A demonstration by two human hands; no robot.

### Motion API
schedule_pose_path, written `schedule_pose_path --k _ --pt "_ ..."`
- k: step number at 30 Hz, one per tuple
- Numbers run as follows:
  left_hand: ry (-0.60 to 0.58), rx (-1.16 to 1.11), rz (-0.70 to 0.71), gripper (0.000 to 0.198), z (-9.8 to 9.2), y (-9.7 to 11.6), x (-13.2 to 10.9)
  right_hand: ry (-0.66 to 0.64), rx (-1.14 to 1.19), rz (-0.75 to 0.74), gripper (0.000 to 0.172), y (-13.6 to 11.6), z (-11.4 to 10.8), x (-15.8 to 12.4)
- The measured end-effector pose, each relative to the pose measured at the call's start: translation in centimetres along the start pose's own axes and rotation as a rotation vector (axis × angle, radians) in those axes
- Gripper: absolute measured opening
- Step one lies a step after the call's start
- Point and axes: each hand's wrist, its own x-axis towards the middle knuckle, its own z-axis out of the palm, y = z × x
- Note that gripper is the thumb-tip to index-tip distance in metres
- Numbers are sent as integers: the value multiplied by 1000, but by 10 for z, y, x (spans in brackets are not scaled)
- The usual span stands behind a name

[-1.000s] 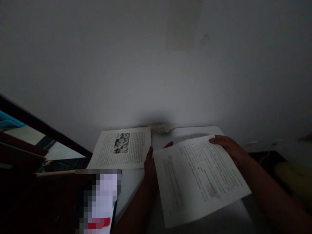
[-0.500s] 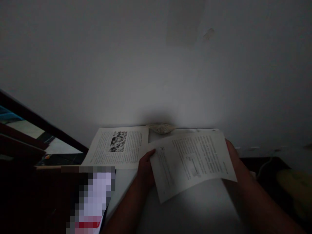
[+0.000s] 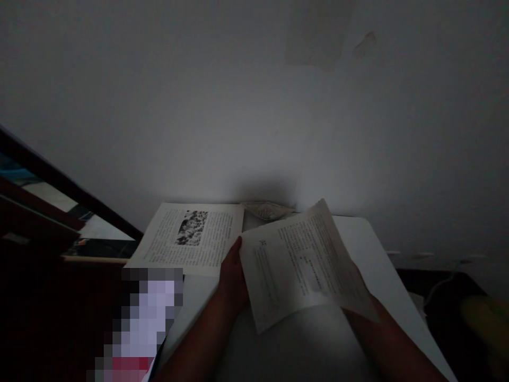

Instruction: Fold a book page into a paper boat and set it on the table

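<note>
A printed sheet of paper (image 3: 294, 265) is raised and bowed above the white table, its right side bent up and its far right corner pointing toward the wall. My left hand (image 3: 234, 276) grips the sheet's left edge, thumb on the front and the other fingers behind. On the other side, my right hand (image 3: 362, 286) is at the right edge, mostly behind the paper. Its fingers are hidden, so their grip does not show. Left of the sheet, a printed page with a dark picture (image 3: 167, 239) lies flat on the table.
A small folded printed paper (image 3: 265, 211) rests at the table's back edge against the pale wall (image 3: 199, 106). The white table (image 3: 387, 281) extends to the right. A blurred-out pale object (image 3: 153, 313) is at lower left, near dark furniture (image 3: 43, 313).
My right hand has moved left and nearer to me. The sheet's right side has come inward with it and bends more steeply. My left hand keeps its hold; the view has shifted slightly.
</note>
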Motion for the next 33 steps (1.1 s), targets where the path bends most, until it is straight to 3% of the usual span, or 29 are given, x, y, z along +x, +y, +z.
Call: schedule_pose_path --k 2,6,10,15,21,23,25,28,33 --pt "-41 4 23 45 1 -2 0 -26 39 45 45 -6 7 -2" --pt "-201 70 25 55 4 -8 -1 -119 271 277 60 -18 17 -2" --pt "-231 145 110 53 6 -16 -2 -96 203 361 75 -25 20 -3" --pt "-109 364 283 52 5 -21 0 -51 82 326 75 -29 23 -7" --pt "53 561 319 51 3 -19 5 -74 12 292 81 -33 24 -10" --pt "83 545 323 50 4 -17 5 -113 60 259 77 -28 18 -9" --pt "103 491 314 50 5 -15 4 -133 125 205 62 -20 8 -5" --pt "117 396 274 51 5 -12 4 -45 32 21 42 -5 -9 2" --pt "76 291 176 53 3 -9 5 -79 -346 -423 63 6 -17 9"
